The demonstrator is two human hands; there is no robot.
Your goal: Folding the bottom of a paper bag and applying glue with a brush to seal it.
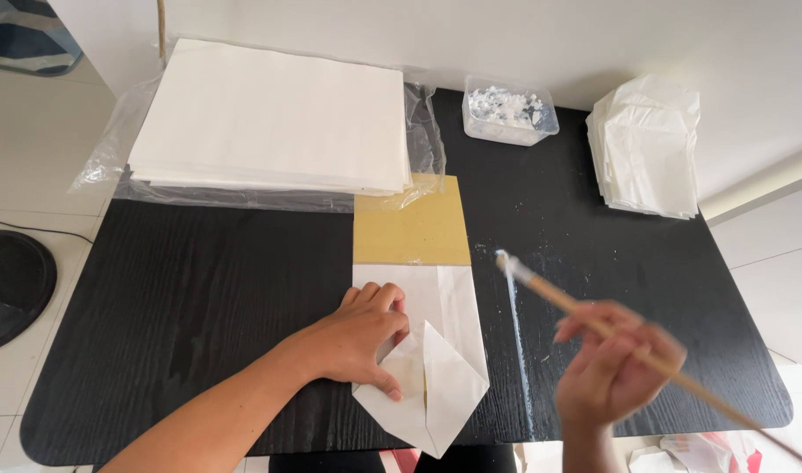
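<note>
Head camera, looking down on a black wooden table (199, 307). The left hand (361, 337) lies flat, fingers spread and pressing down on a partly folded white paper bag (440, 377) near the table's front edge; the bag's lower end is folded into a point. The bag is wrapped around a tan cardboard strip (411, 229) that sticks out from its top end.

The right hand (615, 368) is raised above the table to the right of the bag, fingers pinched together around a thin wooden brush (585, 315). The brush's whitish tip points up and left, above a pale streak of glue (519, 350) on the tabletop just beside the bag.

At the back left, a thick stack of white paper sheets (269, 118) rests on clear plastic wrap (112, 149). At the back centre sits a clear plastic tub (508, 111) holding white paste. At the back right lies a pile of finished white bags (650, 144).
</note>
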